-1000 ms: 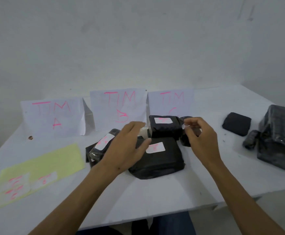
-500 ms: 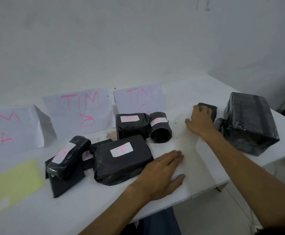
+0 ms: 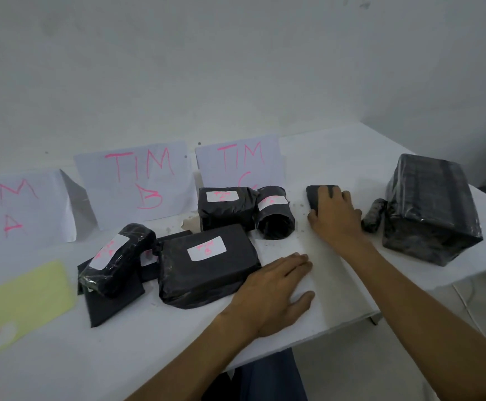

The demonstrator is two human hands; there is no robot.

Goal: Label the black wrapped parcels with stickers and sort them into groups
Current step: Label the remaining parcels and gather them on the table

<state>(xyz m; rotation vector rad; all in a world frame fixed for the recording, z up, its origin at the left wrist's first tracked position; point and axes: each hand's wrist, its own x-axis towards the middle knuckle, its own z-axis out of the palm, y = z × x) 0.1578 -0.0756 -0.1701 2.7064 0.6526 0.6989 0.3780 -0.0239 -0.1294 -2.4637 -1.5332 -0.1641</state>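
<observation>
Black plastic wrap on every parcel, all on a white table (image 3: pixel 337 157). No bins or boxes as containers; groups marked only by three folded white paper signs lettered in pink: TIM A sign (image 3: pixel 19 206), TIM B sign (image 3: pixel 140 180), TIM C sign (image 3: pixel 241 164).

Landmark: large flat black wrapped parcel with a white TIM B sticker (image 3: pixel 207 263), in front of the TIM B sign. Left of it, a rounded black parcel with a white sticker (image 3: pixel 117 257), lying tilted on a flat black packet (image 3: pixel 111 302). Behind it and to the right, before the TIM C sign, a boxy black labelled parcel (image 3: pixel 225 208) touching a rolled black labelled parcel (image 3: pixel 275 212). Far right of it, a big black wrapped block without sticker (image 3: pixel 429 209), a small dark roll (image 3: pixel 373 215) just beside it. Far left, a pale yellow sticker sheet (image 3: pixel 21 302).

Left hand (image 3: pixel 273 293) flat on the table just right of the landmark, fingers spread, grip apart, clamped on nothing. Right hand (image 3: pixel 335 215) laid over a small flat black unlabelled parcel (image 3: pixel 312 195), fingers curled onto it; cannot tell whether clamped or merely resting.
</observation>
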